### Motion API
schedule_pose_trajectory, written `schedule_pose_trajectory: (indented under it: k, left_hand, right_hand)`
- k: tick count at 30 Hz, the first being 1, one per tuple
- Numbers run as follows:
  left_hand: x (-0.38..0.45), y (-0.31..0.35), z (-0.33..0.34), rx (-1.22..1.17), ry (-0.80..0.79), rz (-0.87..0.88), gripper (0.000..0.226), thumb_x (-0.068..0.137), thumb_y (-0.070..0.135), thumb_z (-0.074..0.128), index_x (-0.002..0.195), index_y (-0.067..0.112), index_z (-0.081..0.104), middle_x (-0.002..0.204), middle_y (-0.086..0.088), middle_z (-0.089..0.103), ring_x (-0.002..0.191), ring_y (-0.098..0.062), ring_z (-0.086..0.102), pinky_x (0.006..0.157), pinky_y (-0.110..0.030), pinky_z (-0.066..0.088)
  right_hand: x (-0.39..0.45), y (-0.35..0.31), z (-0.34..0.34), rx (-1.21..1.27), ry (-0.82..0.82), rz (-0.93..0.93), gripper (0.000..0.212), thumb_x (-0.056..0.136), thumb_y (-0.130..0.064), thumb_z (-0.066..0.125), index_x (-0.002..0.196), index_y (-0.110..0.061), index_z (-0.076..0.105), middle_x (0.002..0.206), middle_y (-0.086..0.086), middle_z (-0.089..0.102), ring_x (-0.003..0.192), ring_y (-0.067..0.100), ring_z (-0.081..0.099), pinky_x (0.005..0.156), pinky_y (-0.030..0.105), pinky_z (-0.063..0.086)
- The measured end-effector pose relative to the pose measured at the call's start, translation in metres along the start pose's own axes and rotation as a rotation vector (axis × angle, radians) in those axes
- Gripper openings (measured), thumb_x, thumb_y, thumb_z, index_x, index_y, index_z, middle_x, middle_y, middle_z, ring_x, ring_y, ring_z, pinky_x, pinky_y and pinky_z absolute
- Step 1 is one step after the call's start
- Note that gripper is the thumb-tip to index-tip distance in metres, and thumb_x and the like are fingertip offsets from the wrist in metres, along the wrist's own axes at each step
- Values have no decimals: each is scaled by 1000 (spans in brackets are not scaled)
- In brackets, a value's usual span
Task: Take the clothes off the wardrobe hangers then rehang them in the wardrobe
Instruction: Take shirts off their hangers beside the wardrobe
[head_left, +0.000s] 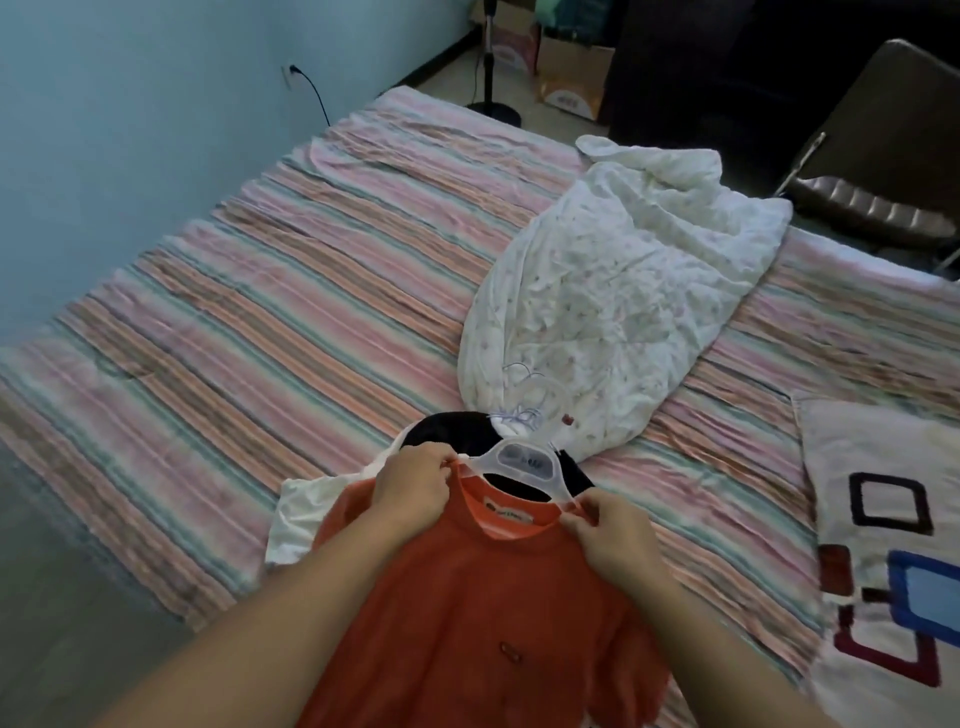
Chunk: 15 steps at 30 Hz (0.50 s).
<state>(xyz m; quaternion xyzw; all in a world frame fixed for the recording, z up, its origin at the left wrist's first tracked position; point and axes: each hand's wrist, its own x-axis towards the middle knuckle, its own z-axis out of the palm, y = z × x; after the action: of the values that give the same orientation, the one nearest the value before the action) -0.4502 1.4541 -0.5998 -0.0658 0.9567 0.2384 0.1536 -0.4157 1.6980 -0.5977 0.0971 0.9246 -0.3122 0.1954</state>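
Both forearms reach fwd from the bottom edge, bare, angled inward toward the middle of the bed. Left hand (413, 480) is knuckles-up, fingers curled, pinching the orange shirt (467, 613) at the left side of its neckline, right where the hanger (522, 462) arm enters. Right hand (610, 538) mirrors it on the other side: thumb and fingertips pinch the shirt's neck edge at the hanger's right end. Both grips are narrow and closed on fabric; whether the fingers also catch the plastic underneath I can't tell.

Shirt: orange, slightly fuzzy knit, ribbed round collar w/ a small label inside the neck, lying flat on the bed w/ its collar pointing away from the person. Hanger: pale translucent plastic, broad curved shoulders, a flat centre plate, its middle showing above the collar.

Under the shirt, a black garment (452, 428) sticks out past the collar, rounded edge, and a white garment (298, 512) pokes out at left, smooth and thin. Just beyond, more pale hangers (540, 397) w/ thin wire hooks lie on the near end of a crumpled white cloth (608, 291) w/ a faint small print.

Bed cover (270, 291) is striped pink, orange and green, w/ a crinkled texture. At right, a cream pillow (883, 545) w/ square outlines in dark red, black and blue. Pale blue wall (130, 104) at left; brown padded chair (883, 171) far right.
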Motion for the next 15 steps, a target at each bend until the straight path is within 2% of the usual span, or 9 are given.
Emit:
schedule_pose_trajectory:
  k: [3, 6, 8, 11, 13, 15]
  left_hand:
    - [29, -8, 42, -40, -80, 9, 38, 91, 11, 56, 124, 28, 59, 121, 1, 65, 113, -23, 59, 91, -32, 45]
    - [47, -19, 81, -124, -225, 23, 61, 88, 7, 60, 145, 18, 42, 148, -3, 45, 137, -20, 41, 111, -26, 30]
    - [54, -28, 105, -144, -283, 43, 68, 84, 4, 62, 146, 18, 37, 153, -2, 37, 140, -18, 36, 111, -20, 26]
    - [60, -41, 134, -136, -345, 55, 84, 82, 5, 62, 153, 21, 21, 162, 3, 17, 142, -15, 31, 102, -11, 24]
    - [66, -49, 147, -101, -396, 52, 97, 82, 7, 64, 158, 21, 6, 165, 2, -8, 149, -15, 18, 108, -14, 22]
    - [73, -54, 155, -57, -427, 47, 101, 82, 10, 66, 158, 22, 1, 163, -1, -22, 151, -16, 8, 115, -20, 20]
  right_hand:
    - [37, 26, 28, -93, 55, 17, 11, 88, -37, 67, 87, -28, 62, 81, -8, 64, 84, 20, 61, 67, 33, 42]
    - [69, 49, 59, -97, 46, 42, 7, 91, -29, 64, 89, -23, 61, 88, 0, 68, 90, 27, 63, 67, 34, 40]
    - [86, 65, 79, -121, 24, 82, 2, 92, -23, 61, 92, -21, 61, 94, 5, 70, 95, 31, 62, 67, 34, 39]
    - [107, 83, 104, -115, 13, 141, 12, 92, -15, 57, 100, -19, 64, 101, 9, 71, 98, 33, 62, 72, 35, 43]
    - [117, 88, 114, -69, 31, 168, 17, 91, -13, 56, 106, -17, 65, 104, 10, 70, 101, 33, 61, 79, 36, 46]
    - [125, 89, 121, -52, 20, 174, 21, 90, -13, 59, 110, -15, 63, 107, 9, 68, 104, 31, 60, 85, 38, 48]
